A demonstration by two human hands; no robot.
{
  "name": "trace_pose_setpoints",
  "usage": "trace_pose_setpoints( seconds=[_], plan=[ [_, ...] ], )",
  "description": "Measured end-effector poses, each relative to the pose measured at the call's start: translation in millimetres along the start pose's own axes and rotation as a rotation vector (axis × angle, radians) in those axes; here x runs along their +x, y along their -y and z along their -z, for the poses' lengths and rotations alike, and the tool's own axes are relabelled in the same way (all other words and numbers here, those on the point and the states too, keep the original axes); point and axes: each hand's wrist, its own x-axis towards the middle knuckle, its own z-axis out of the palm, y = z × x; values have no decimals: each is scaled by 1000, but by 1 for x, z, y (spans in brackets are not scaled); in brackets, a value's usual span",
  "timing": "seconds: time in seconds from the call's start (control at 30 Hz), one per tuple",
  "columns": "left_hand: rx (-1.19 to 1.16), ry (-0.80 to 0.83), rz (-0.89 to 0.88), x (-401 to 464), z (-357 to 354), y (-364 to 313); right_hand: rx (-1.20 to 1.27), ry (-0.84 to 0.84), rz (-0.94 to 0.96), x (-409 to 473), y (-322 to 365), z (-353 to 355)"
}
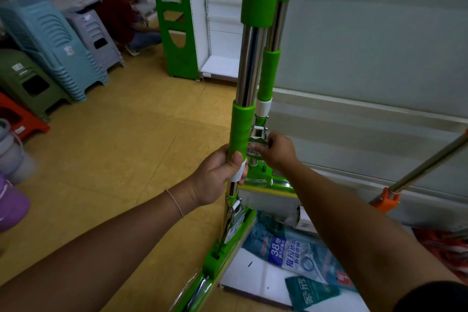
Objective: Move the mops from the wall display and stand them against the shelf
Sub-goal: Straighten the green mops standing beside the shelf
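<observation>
Left hand (219, 175) grips the near mop (250, 63) upright so right hand (274, 151) can pinch the far mop's (274, 33) metal clip (257, 143).

floor (126, 134): tan, speckled | left: stacked plastic stools (58, 48) in blue, grey, green; a red stool (17, 119) near them | back: green-and-white shelf (202, 20) standing on it | front right: two green mop heads (228, 248) down on it; printed packages (291, 256) lying just beside
</observation>
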Motion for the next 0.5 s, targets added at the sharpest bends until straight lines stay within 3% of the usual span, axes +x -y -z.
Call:
trace_pose_setpoints(
  seconds=[0.2,0.33,0.4,0.5],
  plan=[
    [10,7,-8,2,2,-1,10,-20,-32,-3,11,-10],
    [8,5,-1,5,2,-3,-127,47,-144,-22,11,-22],
    [7,8,5,5,2,-3,-271,220,-125,-39,6,-27],
    [-3,15,10,5,2,-3,-347,660,4,-65,3,-28]
  ],
)
